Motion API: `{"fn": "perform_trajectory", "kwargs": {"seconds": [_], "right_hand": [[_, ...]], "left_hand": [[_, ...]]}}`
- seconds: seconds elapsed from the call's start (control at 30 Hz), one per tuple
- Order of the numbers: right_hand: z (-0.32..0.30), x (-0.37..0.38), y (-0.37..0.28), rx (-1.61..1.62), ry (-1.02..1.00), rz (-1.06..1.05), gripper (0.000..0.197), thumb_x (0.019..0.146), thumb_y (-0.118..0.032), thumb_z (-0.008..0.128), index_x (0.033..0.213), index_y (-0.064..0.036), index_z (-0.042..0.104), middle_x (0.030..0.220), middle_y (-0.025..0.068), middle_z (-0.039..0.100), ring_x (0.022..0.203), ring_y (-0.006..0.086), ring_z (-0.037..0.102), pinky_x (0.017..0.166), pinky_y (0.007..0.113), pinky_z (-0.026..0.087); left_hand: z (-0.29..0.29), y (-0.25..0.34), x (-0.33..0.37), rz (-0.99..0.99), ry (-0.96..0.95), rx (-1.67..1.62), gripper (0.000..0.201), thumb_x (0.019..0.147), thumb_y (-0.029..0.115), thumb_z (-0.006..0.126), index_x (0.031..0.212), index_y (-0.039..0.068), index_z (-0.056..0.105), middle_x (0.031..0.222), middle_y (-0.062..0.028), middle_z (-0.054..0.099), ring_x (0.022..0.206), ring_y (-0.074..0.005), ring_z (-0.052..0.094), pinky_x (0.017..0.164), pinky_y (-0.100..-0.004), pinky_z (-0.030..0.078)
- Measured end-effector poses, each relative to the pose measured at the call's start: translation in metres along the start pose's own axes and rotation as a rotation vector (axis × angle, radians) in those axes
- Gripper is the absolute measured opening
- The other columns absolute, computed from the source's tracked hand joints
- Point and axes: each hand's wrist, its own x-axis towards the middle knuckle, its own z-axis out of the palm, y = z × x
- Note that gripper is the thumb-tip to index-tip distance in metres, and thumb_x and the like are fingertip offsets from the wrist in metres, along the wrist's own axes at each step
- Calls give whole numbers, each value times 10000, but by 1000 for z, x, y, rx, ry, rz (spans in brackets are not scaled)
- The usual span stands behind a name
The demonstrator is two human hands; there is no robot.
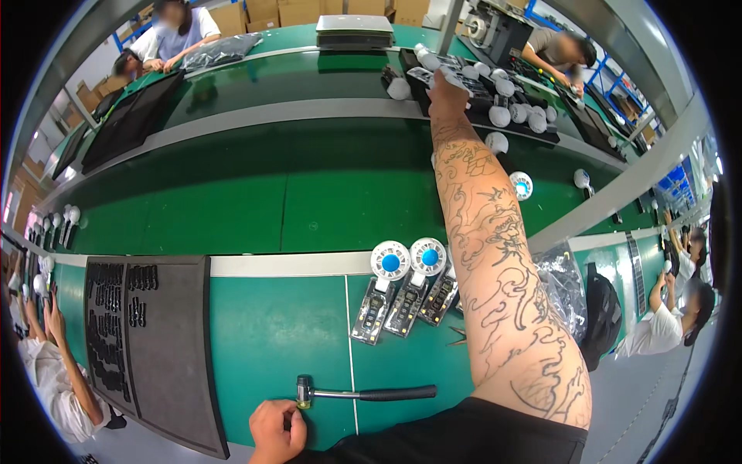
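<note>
My right arm stretches far across the bench, and my right hand is among white-headed handheld fans on a black tray. Its fingers are too small and partly hidden to show whether they grip one. Near the front edge, my left hand is curled into a fist beside the head of a mallet; nothing shows in it. The mallet lies flat, its black handle to the right. Beyond it rest several handheld fans with white round heads, blue centres and exposed circuitry in their handles, partly covered by my right forearm.
A dark foam tray of small black parts lies at left. Pliers are partly hidden by my arm. A green conveyor runs across, with a single fan on it. A metal post slants at right. Co-workers sit around.
</note>
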Motion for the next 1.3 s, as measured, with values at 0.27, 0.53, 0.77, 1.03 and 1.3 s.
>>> {"fn": "perform_trajectory", "kwargs": {"seconds": [0.27,0.53,0.77,1.03,1.3], "right_hand": [[55,41,11,181,-219,129,454,914,-326,764,1188,28,684,1050,120,726,766,255,675,585,337,541],[-11,-11,-55,-849,-183,-591,310,937,-229,618,1054,8,779,990,168,778,885,357,733,767,450,582],[-225,10,-101,-1897,-597,-447,514,875,-432,706,1197,-37,774,1184,124,779,1042,347,726,919,457,578],[-263,0,-50,-1702,-307,-250,466,934,-417,682,1204,-47,762,1224,139,769,1077,355,731,902,461,588],[-248,-30,-30,-1579,-360,-489,383,971,-315,647,1175,-7,748,1162,208,768,1051,399,737,885,475,592]], "left_hand": [[-5,3,1,-11,-1,-39,179,766,-37,676,933,28,682,793,-63,640,579,-190,497,561,-293,429],[-2,-1,-2,-16,-12,-32,153,781,-32,678,924,21,679,791,-68,624,597,-185,502,558,-293,426],[1,-2,-4,-31,-11,-85,149,792,-41,667,930,14,676,794,-72,608,602,-183,494,561,-298,426],[1,-1,-1,-59,-17,-58,186,768,-7,683,946,48,682,765,-52,623,608,-221,517,606,-333,446],[3,1,-1,-89,-60,-41,179,779,-14,671,949,42,674,787,-57,625,612,-211,509,602,-332,440]]}}
